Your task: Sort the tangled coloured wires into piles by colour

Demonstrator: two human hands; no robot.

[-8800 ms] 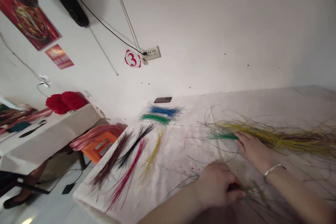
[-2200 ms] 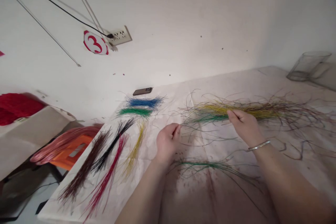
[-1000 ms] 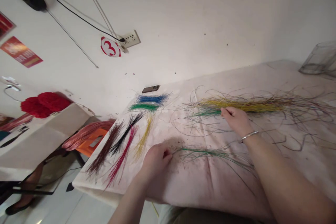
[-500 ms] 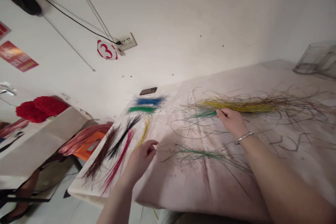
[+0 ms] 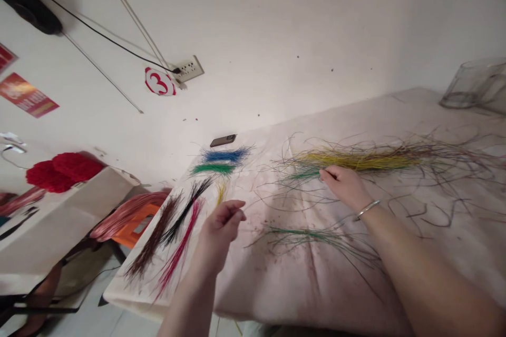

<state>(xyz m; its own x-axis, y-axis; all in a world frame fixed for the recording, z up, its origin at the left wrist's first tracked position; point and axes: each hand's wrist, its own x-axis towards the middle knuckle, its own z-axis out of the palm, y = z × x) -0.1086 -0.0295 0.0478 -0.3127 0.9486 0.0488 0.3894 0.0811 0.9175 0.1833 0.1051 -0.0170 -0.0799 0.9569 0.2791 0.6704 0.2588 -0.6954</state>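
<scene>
My right hand (image 5: 344, 185), with a silver bangle on the wrist, pinches at the green strands (image 5: 302, 175) along the near edge of a long loose pile of thin wires (image 5: 356, 160), mostly yellow on top. My left hand (image 5: 222, 225) hovers over the table, thumb and forefinger curled toward each other; anything between them is too fine to make out. Just behind it lies a small yellow bundle (image 5: 221, 192), partly hidden by the hand. Between my forearms a thin green bunch (image 5: 308, 233) is spread on the cloth.
Blue (image 5: 225, 156), green (image 5: 213, 169), black (image 5: 187, 210), brown (image 5: 156, 237) and pink-red (image 5: 184, 247) bundles lie at the left. A phone (image 5: 223, 140) rests by the wall, a glass container (image 5: 466, 84) at far right. An orange stool (image 5: 140, 226) holds pink strands.
My left hand has moved right and slightly up, its fingers turning toward the middle. My right hand has shifted a little left along the green strands.
</scene>
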